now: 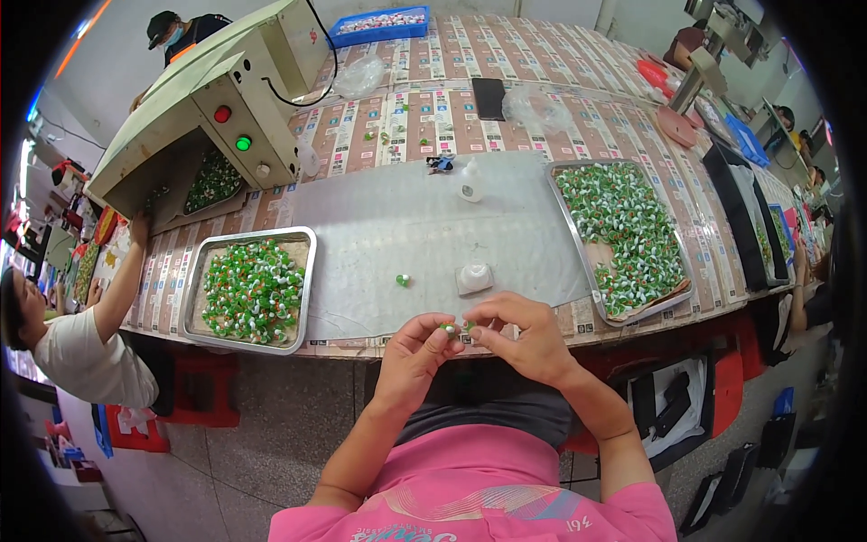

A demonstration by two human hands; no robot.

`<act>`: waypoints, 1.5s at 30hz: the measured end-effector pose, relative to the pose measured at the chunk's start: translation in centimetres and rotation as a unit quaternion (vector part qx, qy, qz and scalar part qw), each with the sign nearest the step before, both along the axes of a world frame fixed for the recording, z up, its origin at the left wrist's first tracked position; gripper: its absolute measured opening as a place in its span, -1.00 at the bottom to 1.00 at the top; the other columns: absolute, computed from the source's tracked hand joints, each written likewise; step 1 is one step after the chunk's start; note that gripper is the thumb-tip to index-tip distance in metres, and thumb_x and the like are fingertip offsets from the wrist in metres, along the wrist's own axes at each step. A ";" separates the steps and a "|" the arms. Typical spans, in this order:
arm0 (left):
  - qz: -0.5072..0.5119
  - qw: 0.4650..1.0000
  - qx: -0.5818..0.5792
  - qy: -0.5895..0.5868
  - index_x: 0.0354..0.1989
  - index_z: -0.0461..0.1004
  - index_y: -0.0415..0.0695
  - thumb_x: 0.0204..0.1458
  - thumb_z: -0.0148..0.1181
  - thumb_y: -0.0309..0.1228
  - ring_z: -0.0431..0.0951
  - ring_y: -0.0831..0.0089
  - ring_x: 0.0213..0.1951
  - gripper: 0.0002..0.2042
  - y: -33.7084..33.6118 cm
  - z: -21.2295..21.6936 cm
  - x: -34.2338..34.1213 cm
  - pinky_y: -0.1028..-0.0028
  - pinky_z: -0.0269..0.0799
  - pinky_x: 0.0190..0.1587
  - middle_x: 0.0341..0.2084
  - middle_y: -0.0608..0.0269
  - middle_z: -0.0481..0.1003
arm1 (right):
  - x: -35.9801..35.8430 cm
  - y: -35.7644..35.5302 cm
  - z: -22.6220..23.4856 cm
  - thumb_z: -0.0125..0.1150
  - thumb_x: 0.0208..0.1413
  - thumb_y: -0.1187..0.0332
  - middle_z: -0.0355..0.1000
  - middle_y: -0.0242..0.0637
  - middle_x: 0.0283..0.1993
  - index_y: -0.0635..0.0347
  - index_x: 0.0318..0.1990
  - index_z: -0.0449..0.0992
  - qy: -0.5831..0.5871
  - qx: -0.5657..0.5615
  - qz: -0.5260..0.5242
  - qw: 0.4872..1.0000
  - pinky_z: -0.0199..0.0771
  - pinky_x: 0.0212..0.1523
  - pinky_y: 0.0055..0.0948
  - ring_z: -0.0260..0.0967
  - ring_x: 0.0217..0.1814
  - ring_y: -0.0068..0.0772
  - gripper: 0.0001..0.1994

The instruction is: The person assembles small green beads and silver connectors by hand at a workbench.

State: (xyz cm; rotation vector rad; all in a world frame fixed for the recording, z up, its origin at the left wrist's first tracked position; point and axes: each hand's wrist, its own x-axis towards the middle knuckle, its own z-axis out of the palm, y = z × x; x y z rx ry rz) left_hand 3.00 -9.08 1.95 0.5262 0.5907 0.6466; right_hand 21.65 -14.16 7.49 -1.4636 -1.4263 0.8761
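Close together at the table's near edge, both my hands work with the fingers pinched. My left hand (pixel 415 359) grips a small green-and-white piece (pixel 449 329) between thumb and fingertips. A similar small green piece (pixel 468 327) sits in the fingertips of my right hand (pixel 528 341), almost touching the first. Just beyond them, a white lump (pixel 474 276) rests on a small square pad. One loose green-and-white piece (pixel 403 281) lies to its left on the grey sheet (pixel 361 226). Farther back stands a small white bottle (pixel 470 185), beside a little dark-and-blue object (pixel 440 163).
Metal trays of green-and-white pieces flank me, one left (pixel 312 271) and one right (pixel 573 237). A cream machine (pixel 194 113) with red and green buttons occupies the back left. Beyond are a dark flat object (pixel 489 98), plastic bags and a blue crate (pixel 379 34). Other people work around.
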 end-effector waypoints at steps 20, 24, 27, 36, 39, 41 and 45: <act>-0.004 0.982 0.160 0.104 -0.15 0.51 -0.32 0.12 0.15 -0.60 0.58 0.48 -0.28 -0.85 -1.6 0.8 2.6 0.52 0.53 -0.13 -0.26 0.14 0.56 | 2.6 -2.1 -1.5 0.28 0.02 0.54 0.50 -0.23 -0.21 0.28 -0.19 0.60 0.161 -0.120 0.005 0.980 0.51 -0.15 -0.52 0.49 -0.17 -0.47 -0.83; 0.023 0.974 0.202 0.098 -0.17 0.52 -0.33 0.08 0.16 -0.67 0.59 0.47 -0.28 -0.85 -1.9 0.7 2.7 0.53 0.54 -0.15 -0.29 0.15 0.55 | 2.6 -2.4 -2.2 0.27 0.01 0.59 0.49 -0.24 -0.21 0.30 -0.20 0.61 0.195 -0.113 0.010 0.974 0.52 -0.13 -0.52 0.49 -0.16 -0.47 -0.83; 0.028 0.969 0.217 0.112 -0.20 0.52 -0.34 0.05 0.17 -0.70 0.59 0.43 -0.29 -0.86 -2.2 0.8 2.9 0.48 0.55 -0.16 -0.31 0.14 0.52 | 2.6 -2.6 -2.4 0.29 0.00 0.59 0.49 -0.24 -0.21 0.32 -0.20 0.61 0.233 -0.119 0.011 0.965 0.52 -0.12 -0.52 0.50 -0.16 -0.46 -0.83; -0.012 0.971 0.221 0.088 -0.13 0.51 -0.30 0.05 0.19 -0.68 0.55 0.46 -0.14 -0.80 -2.3 1.4 2.6 0.52 0.48 -0.02 -0.19 0.17 0.49 | 2.7 -3.7 -2.2 0.33 0.00 0.59 0.49 -0.24 -0.19 0.31 -0.17 0.57 0.174 -0.062 0.020 0.983 0.51 -0.15 -0.56 0.49 -0.16 -0.47 -0.80; -0.011 0.966 0.242 0.093 -0.12 0.50 -0.30 0.03 0.21 -0.68 0.53 0.45 -0.10 -0.78 -2.4 1.3 2.8 0.51 0.46 0.02 -0.18 0.18 0.47 | 2.7 -3.9 -1.7 0.35 -0.02 0.56 0.51 -0.25 -0.19 0.27 -0.18 0.58 0.114 -0.038 0.005 0.993 0.50 -0.19 -0.55 0.49 -0.18 -0.48 -0.79; -0.010 0.959 0.265 0.100 -0.12 0.51 -0.30 0.02 0.23 -0.68 0.53 0.45 -0.10 -0.77 -2.4 1.0 2.9 0.51 0.46 0.01 -0.18 0.17 0.47 | 2.8 -3.9 -1.6 0.37 -0.06 0.56 0.53 -0.25 -0.21 0.25 -0.20 0.58 0.089 -0.031 0.003 0.996 0.49 -0.22 -0.54 0.49 -0.20 -0.47 -0.78; -0.009 0.947 0.304 0.108 -0.14 0.52 -0.30 -0.02 0.25 -0.69 0.53 0.45 -0.12 -0.76 -2.5 0.9 3.4 0.52 0.45 0.01 -0.19 0.17 0.47 | 3.2 -4.3 -1.8 0.38 -0.08 0.57 0.53 -0.24 -0.23 0.25 -0.23 0.59 0.051 -0.004 0.000 0.999 0.49 -0.24 -0.53 0.50 -0.22 -0.44 -0.79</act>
